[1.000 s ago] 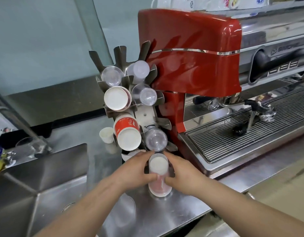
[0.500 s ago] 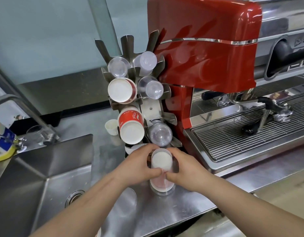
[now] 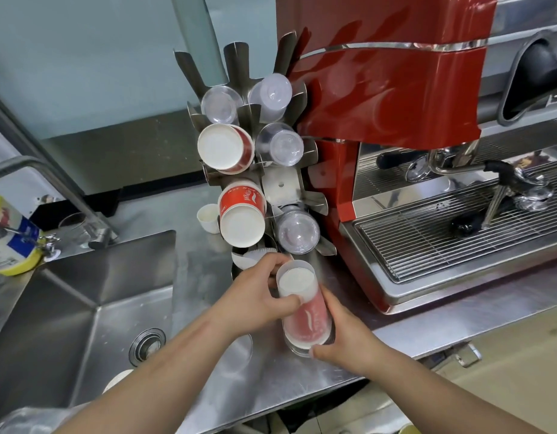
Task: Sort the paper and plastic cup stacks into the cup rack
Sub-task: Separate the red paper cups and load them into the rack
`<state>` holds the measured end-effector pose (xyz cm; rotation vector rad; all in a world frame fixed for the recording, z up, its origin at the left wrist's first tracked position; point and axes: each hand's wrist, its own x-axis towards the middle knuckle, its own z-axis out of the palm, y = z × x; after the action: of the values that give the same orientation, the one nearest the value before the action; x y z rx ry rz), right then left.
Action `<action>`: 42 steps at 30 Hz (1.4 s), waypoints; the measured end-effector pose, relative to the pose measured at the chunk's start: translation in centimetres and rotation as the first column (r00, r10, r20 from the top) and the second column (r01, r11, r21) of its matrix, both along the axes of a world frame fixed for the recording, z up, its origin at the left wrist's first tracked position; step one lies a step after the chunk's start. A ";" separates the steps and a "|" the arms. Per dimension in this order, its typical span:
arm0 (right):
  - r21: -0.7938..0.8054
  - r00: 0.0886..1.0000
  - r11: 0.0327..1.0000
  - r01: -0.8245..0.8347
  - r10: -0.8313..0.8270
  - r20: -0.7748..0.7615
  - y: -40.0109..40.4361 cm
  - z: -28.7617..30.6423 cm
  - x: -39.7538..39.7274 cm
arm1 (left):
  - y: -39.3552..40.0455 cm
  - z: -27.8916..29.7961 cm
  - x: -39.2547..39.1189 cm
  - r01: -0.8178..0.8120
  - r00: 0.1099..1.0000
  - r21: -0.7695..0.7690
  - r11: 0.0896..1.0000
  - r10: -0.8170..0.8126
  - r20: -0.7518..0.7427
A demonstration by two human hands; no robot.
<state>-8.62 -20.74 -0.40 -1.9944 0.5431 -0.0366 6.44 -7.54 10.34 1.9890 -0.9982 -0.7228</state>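
Observation:
A steel cup rack (image 3: 280, 186) stands on the counter against the red coffee machine. Its slots hold clear plastic cup stacks (image 3: 297, 234) and red paper cup stacks (image 3: 241, 214), bottoms facing me. Below the rack, both my hands hold a stack of red paper cups inside a frosted plastic sleeve (image 3: 305, 311). My left hand (image 3: 255, 296) grips its upper end, thumb across the white bottom. My right hand (image 3: 346, 333) holds its lower end near the counter. A white pleated paper cup (image 3: 249, 258) shows in the lowest left slot.
A red espresso machine (image 3: 390, 89) with a wire drip tray (image 3: 459, 239) fills the right. A steel sink (image 3: 83, 308) with a tap lies left. A small white cup (image 3: 208, 217) sits behind the rack. The counter's front edge runs below my hands.
The view has dropped and come closer. The sleeved stack has tilted and slid toward me, its lower end now further from the rack; my right hand has moved down to that end.

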 end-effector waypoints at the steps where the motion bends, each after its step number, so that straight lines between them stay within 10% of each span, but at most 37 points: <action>1: 0.004 1.000 1.000 0.001 -0.001 0.004 0.0 -0.1 0.0 | 0.1 -0.1 -0.1 -0.004 1.000 0.000 1.000 0.004 -0.003; 42: -0.101 0.993 0.991 0.086 -0.077 0.094 -0.5 0.2 -1.6 | 0.1 2.1 -1.5 0.017 1.000 -0.090 0.996 -0.017 0.002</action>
<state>-10.24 -21.21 -0.23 -2.0609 0.5748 -0.2081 4.91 -7.48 12.49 1.9061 -1.0320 -0.6740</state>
